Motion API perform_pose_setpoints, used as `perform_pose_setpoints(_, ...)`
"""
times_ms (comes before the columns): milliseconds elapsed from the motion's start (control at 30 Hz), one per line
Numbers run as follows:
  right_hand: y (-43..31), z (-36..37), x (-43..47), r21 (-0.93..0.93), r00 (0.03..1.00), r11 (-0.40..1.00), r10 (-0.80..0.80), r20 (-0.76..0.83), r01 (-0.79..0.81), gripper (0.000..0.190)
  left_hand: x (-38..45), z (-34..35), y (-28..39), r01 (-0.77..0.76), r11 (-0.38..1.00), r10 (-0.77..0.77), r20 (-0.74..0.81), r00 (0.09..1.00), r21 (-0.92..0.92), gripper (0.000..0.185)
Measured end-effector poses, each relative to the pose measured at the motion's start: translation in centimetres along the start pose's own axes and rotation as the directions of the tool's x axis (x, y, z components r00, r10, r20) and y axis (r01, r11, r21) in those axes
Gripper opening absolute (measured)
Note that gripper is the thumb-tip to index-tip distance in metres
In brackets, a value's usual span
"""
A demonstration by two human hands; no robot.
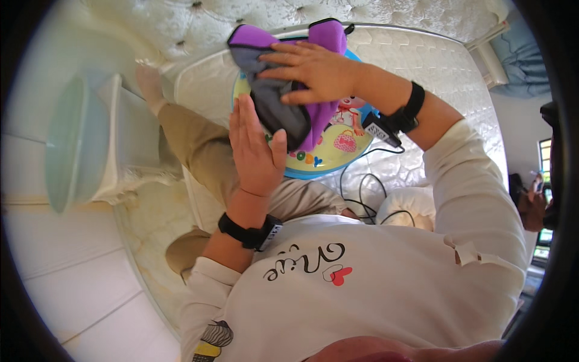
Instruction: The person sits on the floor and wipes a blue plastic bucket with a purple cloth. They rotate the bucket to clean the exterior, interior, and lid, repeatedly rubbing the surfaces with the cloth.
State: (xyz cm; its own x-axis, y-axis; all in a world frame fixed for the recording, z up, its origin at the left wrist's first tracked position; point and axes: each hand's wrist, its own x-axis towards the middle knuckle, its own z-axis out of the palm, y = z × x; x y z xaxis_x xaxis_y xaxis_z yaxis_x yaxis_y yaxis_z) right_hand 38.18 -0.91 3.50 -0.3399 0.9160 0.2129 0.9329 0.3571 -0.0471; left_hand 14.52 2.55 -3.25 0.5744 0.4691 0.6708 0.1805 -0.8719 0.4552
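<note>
A purple and grey cloth article with black edging (282,115) lies bunched on a round cartoon-printed tabletop with a blue rim (348,154). I cannot tell exactly what kind of article it is. My right hand (312,72) rests palm down across its upper part, fingers spread. Upright along its lower left edge is my left hand (258,149), fingers straight and thumb apart. That hand seems to touch the cloth, though the contact is partly hidden. Each wrist wears a black strap with a small black device.
A quilted cream mattress (429,59) lies under the round tabletop, against a tufted headboard (181,27). A black cable (362,199) loops near a white cushion-like thing (402,208). At left, a pale green basin (68,145) stands by a white bedside cabinet (135,131).
</note>
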Motion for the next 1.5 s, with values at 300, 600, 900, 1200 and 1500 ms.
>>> perform_pose_setpoints(300,0.1,-2.0,-10.6,0.098,0.949,0.961,0.273,-0.156,-0.260,0.064,-0.7,0.6,-0.1,0.128,0.992,-0.129,-0.034,0.991,-0.024,0.065)
perform_pose_setpoints(600,-10.3,-2.1,-6.8,0.170,0.999,0.985,0.030,0.036,-0.036,0.053,-1.3,0.1,0.0,0.370,0.748,-0.431,0.020,0.902,-0.551,0.066)
perform_pose_setpoints(900,3.1,0.3,-0.7,-0.004,0.997,1.000,-0.023,-0.074,0.022,0.048,-1.7,0.5,-1.0,0.472,0.741,-0.495,0.085,0.865,-0.478,0.057)
perform_pose_setpoints(1200,-5.4,-3.4,-13.2,0.030,0.954,0.954,0.299,0.017,-0.300,0.057,2.7,0.0,-4.5,0.505,0.805,-0.466,0.197,0.863,-0.311,0.060)
perform_pose_setpoints(1500,-8.6,-0.1,-4.4,0.247,0.987,0.961,-0.147,0.062,0.127,0.049,0.2,1.8,-7.3,0.310,0.534,-0.227,0.220,0.949,-0.787,0.055)
